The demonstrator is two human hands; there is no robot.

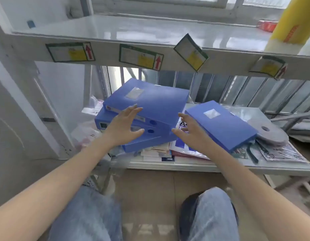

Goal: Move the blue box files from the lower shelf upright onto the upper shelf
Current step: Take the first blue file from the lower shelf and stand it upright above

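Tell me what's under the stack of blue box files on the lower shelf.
The stack of blue box files rests on loose papers and booklets. What lies further beneath is covered.

We are losing the yellow roll (288,23) past the top edge; the shelf labels (141,57) are blurring into unreadable print, and papers (157,150) are perhaps hiding under the stacked box files (147,100).

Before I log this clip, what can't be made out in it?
- Head view: shelf labels, print too blurred to read.
- Lowest file, mostly covered by the files stacked above and the left hand.
- Yellow roll, top cut off by the frame edge.
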